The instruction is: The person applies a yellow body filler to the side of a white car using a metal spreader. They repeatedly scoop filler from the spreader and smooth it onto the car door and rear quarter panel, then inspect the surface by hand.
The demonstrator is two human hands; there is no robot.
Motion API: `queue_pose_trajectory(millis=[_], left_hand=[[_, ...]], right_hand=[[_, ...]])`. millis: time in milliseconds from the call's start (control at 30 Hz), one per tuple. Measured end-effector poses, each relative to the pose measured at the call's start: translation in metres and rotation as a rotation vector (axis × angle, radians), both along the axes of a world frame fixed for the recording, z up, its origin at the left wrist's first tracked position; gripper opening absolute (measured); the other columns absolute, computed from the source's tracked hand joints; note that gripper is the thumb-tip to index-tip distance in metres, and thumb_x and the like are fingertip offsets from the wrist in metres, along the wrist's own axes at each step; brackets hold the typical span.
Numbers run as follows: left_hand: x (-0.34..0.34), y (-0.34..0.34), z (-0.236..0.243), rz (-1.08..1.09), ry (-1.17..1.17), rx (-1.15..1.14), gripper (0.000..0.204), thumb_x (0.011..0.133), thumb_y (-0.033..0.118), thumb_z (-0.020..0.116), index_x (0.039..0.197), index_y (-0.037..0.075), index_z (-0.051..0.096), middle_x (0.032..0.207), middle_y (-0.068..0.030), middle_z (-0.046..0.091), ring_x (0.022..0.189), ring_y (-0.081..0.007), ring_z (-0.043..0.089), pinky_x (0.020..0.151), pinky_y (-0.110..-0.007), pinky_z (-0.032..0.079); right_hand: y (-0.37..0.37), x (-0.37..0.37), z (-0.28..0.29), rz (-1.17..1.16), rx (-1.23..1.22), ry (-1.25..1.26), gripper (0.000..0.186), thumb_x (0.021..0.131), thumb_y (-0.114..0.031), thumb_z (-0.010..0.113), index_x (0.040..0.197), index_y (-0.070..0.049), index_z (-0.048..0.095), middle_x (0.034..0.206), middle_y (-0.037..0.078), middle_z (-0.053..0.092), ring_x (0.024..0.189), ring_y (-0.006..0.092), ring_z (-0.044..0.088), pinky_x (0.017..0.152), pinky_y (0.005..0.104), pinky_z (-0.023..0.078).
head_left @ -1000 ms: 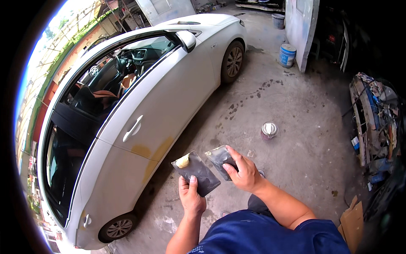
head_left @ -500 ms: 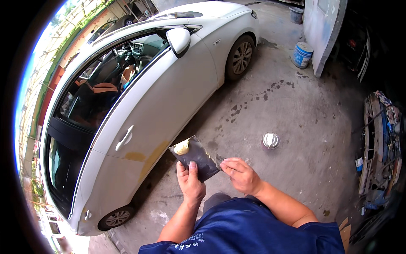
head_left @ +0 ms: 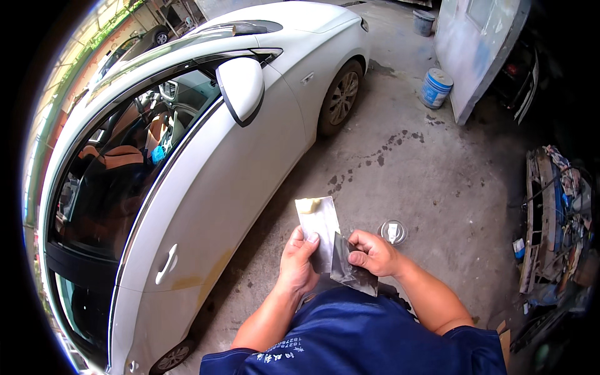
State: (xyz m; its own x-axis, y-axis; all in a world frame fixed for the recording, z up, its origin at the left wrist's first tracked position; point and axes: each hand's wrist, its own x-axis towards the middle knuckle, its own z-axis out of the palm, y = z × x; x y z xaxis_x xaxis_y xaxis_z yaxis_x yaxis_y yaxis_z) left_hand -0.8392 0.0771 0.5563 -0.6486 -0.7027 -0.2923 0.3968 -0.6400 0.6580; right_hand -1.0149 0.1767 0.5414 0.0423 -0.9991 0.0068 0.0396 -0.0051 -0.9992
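Note:
In my left hand [head_left: 299,261] is a flat putty board [head_left: 320,231], its face bright with reflected light. A lump of pale yellow putty [head_left: 309,205] sits at its far end, and my thumb presses on the face. My right hand [head_left: 375,253] grips a dark, flat putty spreader [head_left: 351,270] between thumb and fingers. The spreader's edge meets or overlaps the board's right side; I cannot tell if they touch. Left of my hands stands a white car [head_left: 231,169], with a yellowish filler patch [head_left: 209,273] low on its rear door area.
A round tin [head_left: 393,232] stands on the concrete floor just beyond my right hand. Farther off are a blue and white bucket [head_left: 436,88], a grey bucket [head_left: 424,23] and an upright pale panel [head_left: 478,53]. Scrap car parts [head_left: 550,215] are piled at the right.
The board has turned and now shines, with its putty end more upright. My right hand has swung the spreader round so its broad dark face shows. The view has shifted closer to the car.

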Motion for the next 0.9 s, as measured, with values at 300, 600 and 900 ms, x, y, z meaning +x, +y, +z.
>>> queue_pose_trajectory(millis=[300, 600, 900], left_hand=[[-0.072, -0.114, 0.028, -0.108, -0.085, -0.303, 0.027, 0.094, 0.011, 0.056, 0.119, 0.003, 0.049, 0.109, -0.0064, 0.061, 0.100, -0.0135, 0.058, 0.092, -0.032, 0.045], [-0.168, -0.209, -0.023, -0.060, -0.346, -0.375, 0.021, 0.097, 0.008, 0.052, 0.116, 0.000, 0.051, 0.108, -0.0065, 0.062, 0.099, -0.0108, 0.057, 0.091, -0.028, 0.045], [-0.292, -0.281, -0.037, 0.160, -0.458, -0.129, 0.021, 0.097, 0.004, 0.049, 0.117, 0.000, 0.051, 0.110, -0.0070, 0.062, 0.099, -0.0121, 0.058, 0.091, -0.028, 0.046]], right_hand=[[-0.103, -0.101, -0.040, -0.642, 0.182, 0.246, 0.040, 0.089, -0.034, 0.066, 0.100, 0.002, 0.053, 0.070, 0.003, 0.061, 0.066, 0.0078, 0.052, 0.060, 0.0272, 0.044], [-0.152, -0.207, -0.105, -0.760, 0.294, -0.188, 0.040, 0.090, -0.016, 0.064, 0.120, 0.005, 0.046, 0.102, 0.012, 0.065, 0.091, 0.0124, 0.061, 0.082, 0.0268, 0.049], [-0.270, -0.369, -0.118, -0.421, 0.371, 0.027, 0.044, 0.088, -0.005, 0.059, 0.131, 0.000, 0.046, 0.120, 0.011, 0.058, 0.112, 0.0167, 0.054, 0.095, 0.0306, 0.043]])
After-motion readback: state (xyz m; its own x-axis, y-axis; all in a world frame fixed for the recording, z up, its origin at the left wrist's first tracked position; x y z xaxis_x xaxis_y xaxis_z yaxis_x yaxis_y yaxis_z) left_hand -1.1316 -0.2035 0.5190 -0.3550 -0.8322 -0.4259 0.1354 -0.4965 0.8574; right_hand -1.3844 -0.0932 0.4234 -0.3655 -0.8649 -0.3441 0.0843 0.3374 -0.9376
